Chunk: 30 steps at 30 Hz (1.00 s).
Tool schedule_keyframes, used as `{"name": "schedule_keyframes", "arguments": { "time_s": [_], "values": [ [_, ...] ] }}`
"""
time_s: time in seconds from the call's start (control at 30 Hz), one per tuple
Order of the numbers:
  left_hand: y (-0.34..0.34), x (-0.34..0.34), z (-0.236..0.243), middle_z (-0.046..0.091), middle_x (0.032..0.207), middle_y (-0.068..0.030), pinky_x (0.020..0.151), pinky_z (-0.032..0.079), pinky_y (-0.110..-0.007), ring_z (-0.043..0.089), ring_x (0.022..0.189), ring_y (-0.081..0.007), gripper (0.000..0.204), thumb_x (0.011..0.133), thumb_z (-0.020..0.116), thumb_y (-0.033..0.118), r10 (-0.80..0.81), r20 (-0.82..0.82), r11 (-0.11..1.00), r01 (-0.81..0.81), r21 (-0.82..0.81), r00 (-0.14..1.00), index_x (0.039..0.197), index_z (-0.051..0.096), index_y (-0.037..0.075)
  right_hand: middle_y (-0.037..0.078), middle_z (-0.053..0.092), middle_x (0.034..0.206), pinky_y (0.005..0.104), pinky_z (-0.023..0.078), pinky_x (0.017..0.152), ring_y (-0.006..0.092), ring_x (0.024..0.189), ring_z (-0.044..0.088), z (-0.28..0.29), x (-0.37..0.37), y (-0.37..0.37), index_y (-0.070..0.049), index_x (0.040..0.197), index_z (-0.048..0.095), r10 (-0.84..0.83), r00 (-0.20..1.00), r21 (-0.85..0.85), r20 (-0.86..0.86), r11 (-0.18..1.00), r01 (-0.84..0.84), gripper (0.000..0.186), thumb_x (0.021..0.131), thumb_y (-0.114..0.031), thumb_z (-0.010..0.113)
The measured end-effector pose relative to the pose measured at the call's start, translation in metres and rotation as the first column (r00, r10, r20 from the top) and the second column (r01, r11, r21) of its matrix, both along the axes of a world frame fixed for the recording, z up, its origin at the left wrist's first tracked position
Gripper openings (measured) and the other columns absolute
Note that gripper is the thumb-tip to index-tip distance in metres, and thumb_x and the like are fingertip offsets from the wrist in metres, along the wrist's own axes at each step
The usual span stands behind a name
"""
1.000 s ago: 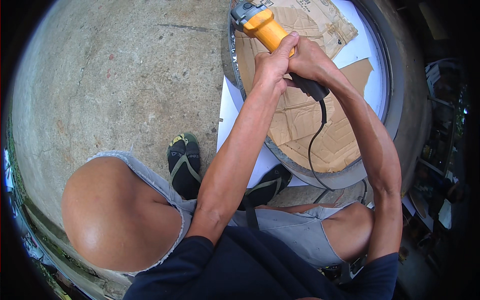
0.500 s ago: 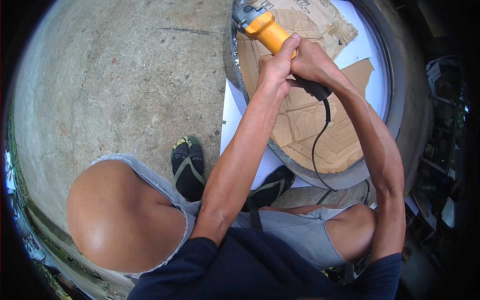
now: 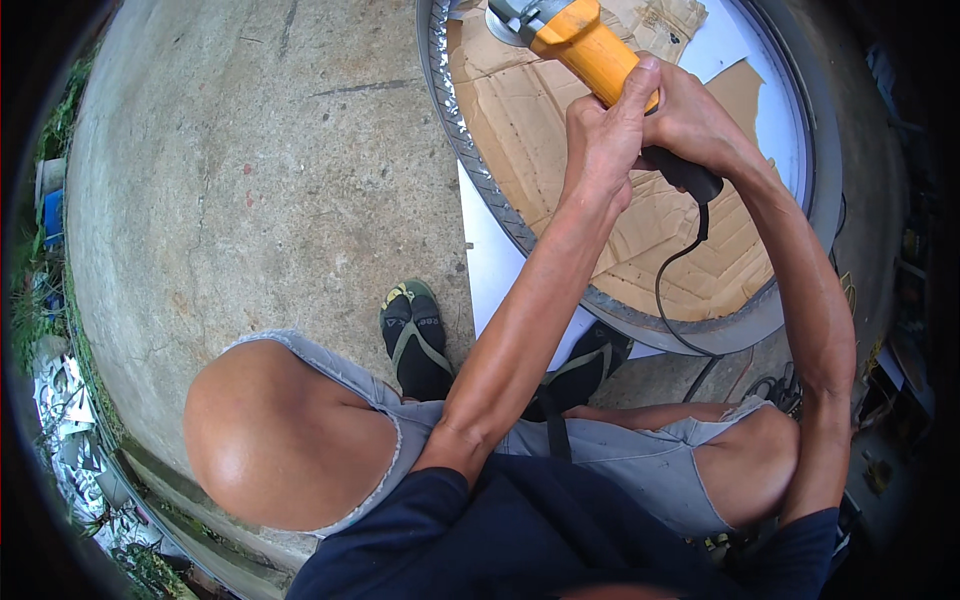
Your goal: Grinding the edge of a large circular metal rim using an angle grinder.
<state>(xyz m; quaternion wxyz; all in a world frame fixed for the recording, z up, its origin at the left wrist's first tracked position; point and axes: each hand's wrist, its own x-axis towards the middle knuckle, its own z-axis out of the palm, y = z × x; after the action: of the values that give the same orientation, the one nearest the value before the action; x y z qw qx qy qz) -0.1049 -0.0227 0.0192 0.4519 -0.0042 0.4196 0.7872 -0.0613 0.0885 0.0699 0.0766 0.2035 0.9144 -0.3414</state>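
Both my hands are wrapped around a yellow angle grinder with a grey head and a black rear handle. My left hand is closed on the near side of its body. Beside it, my right hand grips around the handle, and the fingers of the two hands overlap. A pale disc shows at the grinder's head, over the inner side of a large round grey rim. Short slanted marks and bright bare spots run along that rim's left part. The grinder's top end reaches the picture's upper edge.
Brown cardboard lies inside the rim, with white sheets under it. The black cord hangs from the handle across the rim. My sandalled feet stand on the concrete floor. Plants and scraps lie at far left.
The grinder has shifted right relative to the rim, its head now farther inside the left edge and its disc in sight. Both hands keep their hold. The whole view has shifted slightly.
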Motion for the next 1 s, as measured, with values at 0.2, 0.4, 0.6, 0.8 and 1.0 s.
{"name": "schedule_keyframes", "arguments": {
  "time_s": [0.2, 0.4, 0.6, 0.8, 1.0],
  "values": [
    [0.012, 0.02, 0.017, 0.063, 0.073, -0.0098, 0.047, 0.048, -0.028, 0.061, 0.061, -0.016, 0.055, 0.086, 0.07, 0.045, -0.015, -0.149, 0.99, 0.035, 0.134, 0.989, 0.094, 0.062, -0.009, 0.009, 0.06, 0.09, 0.0261, 0.051, 0.062, 0.0128, 0.072, 0.06, 0.027, 0.037, 0.009, 0.002, 0.111, 0.051, -0.22, 0.975, -0.405, -0.036, 0.895, 0.187, 0.049, 0.071, -0.02, 0.07],
    [0.028, 0.05, 0.053, 0.065, 0.076, -0.0113, 0.048, 0.049, -0.026, 0.062, 0.06, -0.0144, 0.046, 0.083, 0.076, 0.032, -0.088, -0.153, 0.973, 0.118, 0.2, 0.984, 0.094, 0.063, -0.011, 0.009, 0.06, 0.086, 0.0278, 0.053, 0.061, 0.0134, 0.066, 0.061, 0.054, 0.087, 0.029, 0.005, 0.111, 0.05, -0.282, 0.958, -0.47, -0.045, 0.852, 0.229, 0.051, 0.067, -0.015, 0.067],
    [0.034, 0.077, 0.07, 0.069, 0.076, -0.0157, 0.062, 0.055, -0.031, 0.067, 0.067, -0.0183, 0.036, 0.073, 0.078, 0.022, -0.096, -0.261, 0.978, 0.14, 0.154, 0.961, 0.087, 0.066, -0.01, 0.008, 0.059, 0.103, 0.0283, 0.052, 0.078, 0.0151, 0.088, 0.061, 0.06, 0.127, 0.015, 0.002, 0.119, 0.049, -0.442, 0.872, -0.517, -0.21, 0.807, 0.285, 0.061, 0.064, -0.014, 0.071],
    [0.04, 0.091, 0.078, 0.069, 0.075, -0.0174, 0.062, 0.054, -0.032, 0.069, 0.067, -0.0201, 0.039, 0.067, 0.081, 0.02, -0.181, -0.363, 0.965, 0.236, 0.115, 0.914, 0.087, 0.067, -0.01, 0.006, 0.063, 0.104, 0.0297, 0.051, 0.085, 0.0164, 0.095, 0.063, 0.047, 0.166, 0.017, 0.001, 0.119, 0.051, -0.558, 0.752, -0.619, -0.352, 0.741, 0.26, 0.072, 0.063, -0.026, 0.089],
    [0.034, 0.1, 0.086, 0.07, 0.079, -0.0167, 0.065, 0.055, -0.032, 0.069, 0.07, -0.0187, 0.04, 0.068, 0.083, 0.02, -0.239, -0.502, 0.953, 0.3, 0.042, 0.831, 0.091, 0.068, -0.008, 0.008, 0.062, 0.107, 0.0311, 0.051, 0.087, 0.018, 0.096, 0.063, 0.046, 0.179, 0.002, 0.002, 0.122, 0.049, -0.647, 0.704, -0.667, -0.293, 0.666, 0.334, 0.068, 0.065, -0.012, 0.082]
  ]
}}
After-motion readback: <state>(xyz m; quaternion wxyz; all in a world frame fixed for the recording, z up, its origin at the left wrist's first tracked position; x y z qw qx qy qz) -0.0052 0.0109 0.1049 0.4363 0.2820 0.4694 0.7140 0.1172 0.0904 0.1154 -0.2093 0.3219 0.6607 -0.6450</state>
